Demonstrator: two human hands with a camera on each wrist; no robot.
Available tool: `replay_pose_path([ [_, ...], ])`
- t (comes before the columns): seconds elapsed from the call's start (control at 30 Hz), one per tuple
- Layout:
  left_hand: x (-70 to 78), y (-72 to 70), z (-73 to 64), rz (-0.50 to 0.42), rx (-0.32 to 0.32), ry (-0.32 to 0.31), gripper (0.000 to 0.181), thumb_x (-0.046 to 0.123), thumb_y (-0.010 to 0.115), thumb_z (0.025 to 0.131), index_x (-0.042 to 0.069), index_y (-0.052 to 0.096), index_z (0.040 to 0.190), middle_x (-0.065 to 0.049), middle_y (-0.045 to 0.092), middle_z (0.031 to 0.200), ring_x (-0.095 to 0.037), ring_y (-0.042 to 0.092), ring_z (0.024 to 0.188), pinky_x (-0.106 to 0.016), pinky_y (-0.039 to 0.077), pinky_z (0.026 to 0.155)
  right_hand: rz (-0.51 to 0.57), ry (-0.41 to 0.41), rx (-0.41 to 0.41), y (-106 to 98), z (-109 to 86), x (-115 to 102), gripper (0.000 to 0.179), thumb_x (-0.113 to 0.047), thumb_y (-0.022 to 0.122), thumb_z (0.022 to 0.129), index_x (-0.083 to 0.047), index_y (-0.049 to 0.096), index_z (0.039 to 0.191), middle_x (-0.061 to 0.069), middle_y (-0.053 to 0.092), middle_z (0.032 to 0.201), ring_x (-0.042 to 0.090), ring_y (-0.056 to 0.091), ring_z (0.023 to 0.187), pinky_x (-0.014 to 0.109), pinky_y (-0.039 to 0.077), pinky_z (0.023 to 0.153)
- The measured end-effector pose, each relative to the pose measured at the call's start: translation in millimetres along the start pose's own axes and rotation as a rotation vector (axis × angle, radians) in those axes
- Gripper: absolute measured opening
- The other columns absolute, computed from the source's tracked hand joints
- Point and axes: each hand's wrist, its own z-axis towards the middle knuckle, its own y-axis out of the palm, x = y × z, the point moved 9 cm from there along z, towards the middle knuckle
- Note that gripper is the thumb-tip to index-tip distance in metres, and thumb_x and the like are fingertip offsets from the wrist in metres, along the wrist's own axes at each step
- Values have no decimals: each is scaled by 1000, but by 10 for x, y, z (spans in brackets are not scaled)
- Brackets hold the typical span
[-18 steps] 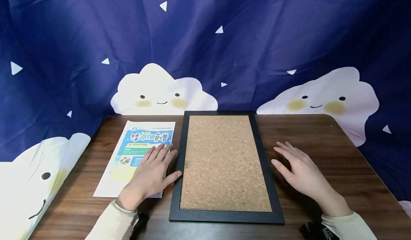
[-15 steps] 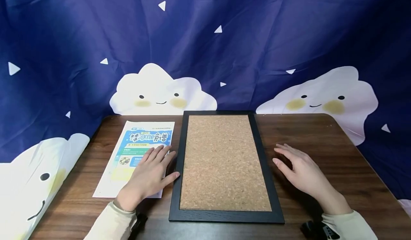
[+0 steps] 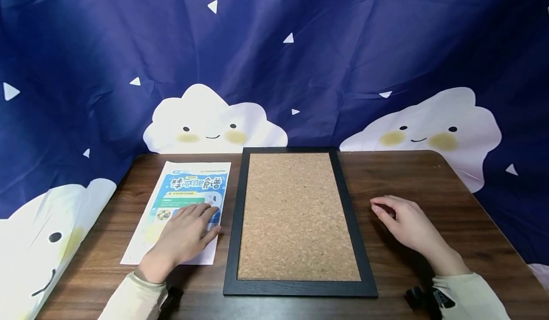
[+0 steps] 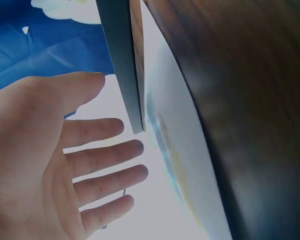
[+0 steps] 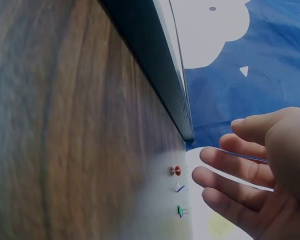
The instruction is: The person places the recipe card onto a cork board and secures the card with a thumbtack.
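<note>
A corkboard (image 3: pixel 296 215) with a black frame lies lengthwise in the middle in the head view. To its left is a printed paper sheet (image 3: pixel 150 227) with blue, green and yellow blocks. My left hand (image 3: pixel 177 239) is over the sheet's lower right part, fingers loosely spread and holding nothing. On the right, my right hand (image 3: pixel 412 227) is above the table beside the frame, fingers loosely bent, thumb near the index finger. The right wrist view has red (image 5: pixel 178 170), blue (image 5: pixel 179 188) and green pushpins (image 5: pixel 180 210) lying near its fingertips; my hand hides them in the head view.
The brown wooden table (image 3: pixel 429 177) has a rounded far right corner. Behind it hangs a dark blue cloth (image 3: pixel 257 48) printed with smiling white clouds and small triangles. Black straps (image 3: pixel 171 298) are on the wrists, by the cream sleeves.
My left hand has moved left and slightly nearer me, its thumb leaving the frame's edge. My right fingers have drawn closer together, with the thumb nearer the index finger.
</note>
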Motion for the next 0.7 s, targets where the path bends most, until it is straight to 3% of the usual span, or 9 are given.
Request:
replay_pose_path([
  [0.2, -135, 44, -61, 2, -19, -51, 48, 38, 69, 105, 8, 69, 142, -14, 69, 141, -40, 63, 136, -64, 49, 114, -13, -31, 47, -50, 46, 71, 23, -11, 72, 103, 2, 78, 122, 27, 77, 123, 50, 72, 115, 68, 55, 97],
  [0.37, -224, 16, -118, -4, -25, -58, 44, 38, 70, 105, 9, 71, 138, -12, 70, 136, -38, 66, 128, -64, 52, 108, -14, -18, 15, -2, 104, 197, 20, -9, 74, 102, 2, 78, 118, 24, 79, 117, 47, 73, 110, 67, 56, 94],
  [0.47, -308, -19, -136, 0, -36, -67, 44, 37, 70, 104, 8, 72, 136, -12, 71, 133, -39, 67, 126, -64, 53, 106, -1, 14, -28, 43, 134, 266, 21, -10, 73, 102, 2, 78, 119, 16, 81, 101, 34, 76, 91, 54, 61, 82],
  [0.57, -415, -43, -143, -9, -54, -84, 44, 37, 69, 105, 7, 71, 137, -14, 71, 134, -40, 67, 126, -65, 52, 106, 28, 43, -72, 79, 173, 326, 22, -10, 72, 103, 3, 77, 120, 6, 78, 89, 18, 68, 77, 38, 57, 69],
  [0.7, -600, -44, -143, -20, -77, -125, 46, 38, 68, 105, 5, 71, 137, -17, 71, 133, -42, 67, 124, -66, 53, 104, 65, 61, -123, 119, 227, 366, 23, -10, 71, 104, 5, 76, 121, 8, 78, 92, 11, 66, 74, 27, 54, 64],
])
